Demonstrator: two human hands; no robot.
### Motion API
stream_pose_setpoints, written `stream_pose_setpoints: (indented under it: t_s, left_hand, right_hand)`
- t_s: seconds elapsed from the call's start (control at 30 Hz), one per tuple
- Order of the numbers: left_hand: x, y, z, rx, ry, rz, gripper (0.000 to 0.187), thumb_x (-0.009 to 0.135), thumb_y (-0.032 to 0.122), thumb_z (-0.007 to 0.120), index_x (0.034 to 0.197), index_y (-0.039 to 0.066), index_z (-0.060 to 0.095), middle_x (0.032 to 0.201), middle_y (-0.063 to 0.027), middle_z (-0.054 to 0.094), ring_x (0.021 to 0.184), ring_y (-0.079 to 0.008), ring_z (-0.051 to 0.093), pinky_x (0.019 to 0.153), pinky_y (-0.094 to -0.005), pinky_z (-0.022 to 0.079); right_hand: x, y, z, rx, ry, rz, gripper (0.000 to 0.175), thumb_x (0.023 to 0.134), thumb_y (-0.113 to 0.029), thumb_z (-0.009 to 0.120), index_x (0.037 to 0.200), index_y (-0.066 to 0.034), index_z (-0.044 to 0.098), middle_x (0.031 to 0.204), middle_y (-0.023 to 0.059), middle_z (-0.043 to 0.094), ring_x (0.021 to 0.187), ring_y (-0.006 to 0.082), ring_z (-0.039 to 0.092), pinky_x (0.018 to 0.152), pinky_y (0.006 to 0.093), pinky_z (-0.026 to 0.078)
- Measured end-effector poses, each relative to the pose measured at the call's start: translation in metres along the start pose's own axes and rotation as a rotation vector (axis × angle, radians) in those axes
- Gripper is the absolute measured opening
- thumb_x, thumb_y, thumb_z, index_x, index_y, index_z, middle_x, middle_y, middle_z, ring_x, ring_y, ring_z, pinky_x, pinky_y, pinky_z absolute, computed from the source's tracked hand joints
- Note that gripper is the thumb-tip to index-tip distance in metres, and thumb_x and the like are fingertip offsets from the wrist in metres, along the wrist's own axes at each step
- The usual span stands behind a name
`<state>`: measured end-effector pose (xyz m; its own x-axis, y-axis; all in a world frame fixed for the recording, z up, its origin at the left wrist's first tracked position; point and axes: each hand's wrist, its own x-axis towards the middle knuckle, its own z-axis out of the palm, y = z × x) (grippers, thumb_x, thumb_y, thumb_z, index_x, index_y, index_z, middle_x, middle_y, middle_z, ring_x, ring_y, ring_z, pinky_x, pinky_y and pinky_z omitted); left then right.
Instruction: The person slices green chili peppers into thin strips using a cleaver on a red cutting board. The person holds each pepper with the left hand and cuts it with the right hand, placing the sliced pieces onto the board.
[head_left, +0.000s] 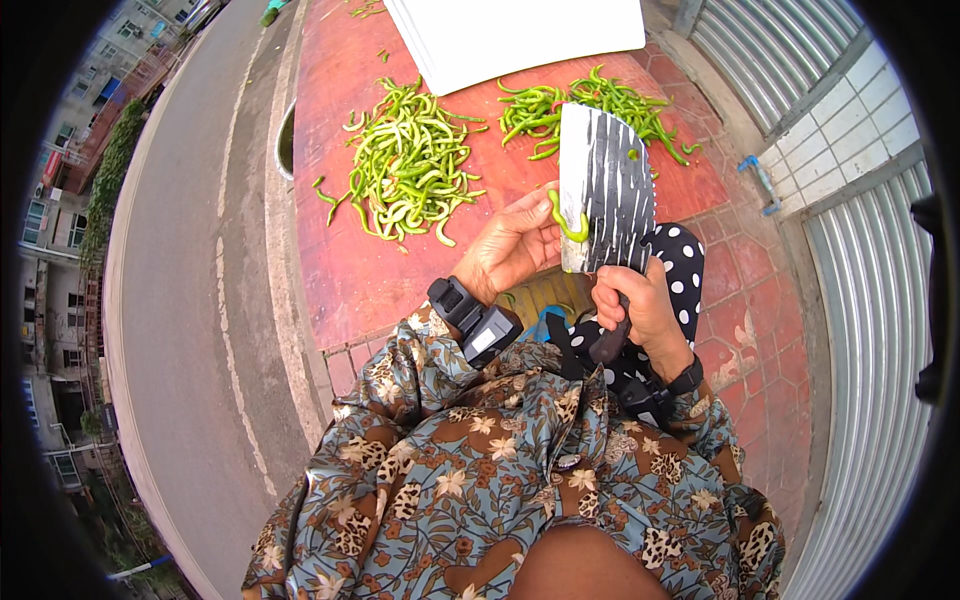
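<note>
In my right hand (634, 307) is the dark handle of a broad cleaver (604, 187), its dark, streaked blade raised upright before me. My left hand (517, 240) is beside the blade, with thumb and fingers at one end of a curved green chili pepper (574, 229). That pepper lies against the near face of the cleaver; the blade hides some of my left fingertips. Beyond my left hand, a large heap of green peppers (412, 161), many of them pale and apparently cut, rests on the red tabletop (322, 277). A second heap of green peppers (622, 105) is partly behind the blade.
A white panel (525, 37) covers the table's far part. My knee in polka-dot cloth (679, 255) is right of the cleaver. A road (172, 247) runs along the left; corrugated metal shutters (870, 247) and a blue pipe (761, 184) are at right.
</note>
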<state>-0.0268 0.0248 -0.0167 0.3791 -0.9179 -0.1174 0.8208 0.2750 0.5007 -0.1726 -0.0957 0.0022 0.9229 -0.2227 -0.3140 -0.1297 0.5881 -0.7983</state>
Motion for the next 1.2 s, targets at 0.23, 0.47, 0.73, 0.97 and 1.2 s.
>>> stream_pose_setpoints:
  t_s: [0.23, 0.47, 0.73, 0.97, 1.2]
  left_hand:
    - [0.004, 0.0, -0.012, 0.059, 0.147, 0.074, 0.017, 0.081, 0.007, 0.055, 0.098, 0.005, 0.052, 0.092, -0.005, 0.058, 0.083, -0.0182, 0.058, 0.077, -0.0302, 0.047]
    - [0.0, -0.01, -0.01, 0.037, 0.269, 0.129, 0.015, 0.081, 0.007, 0.056, 0.095, 0.006, 0.052, 0.087, -0.0048, 0.059, 0.078, -0.0174, 0.059, 0.075, -0.0297, 0.048]
    - [0.001, -0.022, 0.005, 0.035, 0.254, 0.131, 0.017, 0.082, 0.006, 0.055, 0.098, 0.002, 0.051, 0.089, -0.0053, 0.059, 0.08, -0.0165, 0.058, 0.073, -0.0299, 0.047]
    - [0.0, -0.027, 0.012, 0.21, 0.261, 0.177, 0.02, 0.081, 0.004, 0.055, 0.1, 0.0, 0.052, 0.087, -0.0048, 0.06, 0.074, -0.0125, 0.058, 0.066, -0.0257, 0.048]
    - [0.003, -0.031, 0.009, 0.094, 0.351, 0.217, 0.016, 0.082, 0.005, 0.053, 0.097, 0.001, 0.051, 0.085, -0.0056, 0.06, 0.072, -0.0136, 0.057, 0.065, -0.0258, 0.048]
  right_hand:
    - [-0.001, -0.001, 0.001, 0.008, 0.052, 0.026, 0.023, 0.078, -0.006, 0.05, 0.056, -0.0003, 0.045, 0.048, 0.0039, 0.043, 0.035, 0.0091, 0.038, 0.032, 0.0247, 0.032]
    - [-0.003, 0.0, 0.005, -0.063, 0.062, -0.02, 0.022, 0.077, -0.006, 0.05, 0.057, 0.0, 0.046, 0.048, 0.0036, 0.044, 0.034, 0.0091, 0.039, 0.032, 0.0243, 0.032]
    - [0.001, 0.003, 0.007, -0.077, 0.119, -0.033, 0.018, 0.077, -0.006, 0.05, 0.06, 0.0005, 0.046, 0.049, 0.0035, 0.044, 0.034, 0.0093, 0.039, 0.031, 0.0241, 0.032]
    - [0.004, 0.005, 0.01, -0.126, 0.139, -0.057, 0.016, 0.077, -0.007, 0.05, 0.063, 0.0009, 0.047, 0.05, 0.0035, 0.044, 0.034, 0.0095, 0.039, 0.031, 0.0239, 0.033]
    - [0.003, 0.003, 0.01, -0.1, 0.141, -0.041, 0.017, 0.077, -0.006, 0.05, 0.061, 0.0009, 0.047, 0.048, 0.0035, 0.043, 0.034, 0.0094, 0.038, 0.031, 0.0243, 0.033]
